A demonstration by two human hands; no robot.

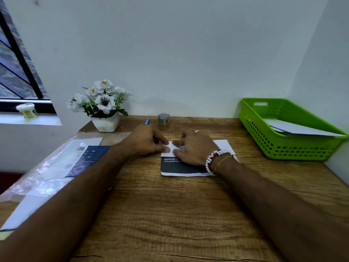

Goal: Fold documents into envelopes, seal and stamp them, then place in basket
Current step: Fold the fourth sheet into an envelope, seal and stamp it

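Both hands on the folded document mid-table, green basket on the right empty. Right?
No. The head view shows white paper lying in the green basket. The left hand and right hand are on the folded document mid-table.

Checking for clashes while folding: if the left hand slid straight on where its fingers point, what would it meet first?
Probably the right hand: the left hand points rightward over the folded white-and-dark printed paper, and the two look nearly touching.
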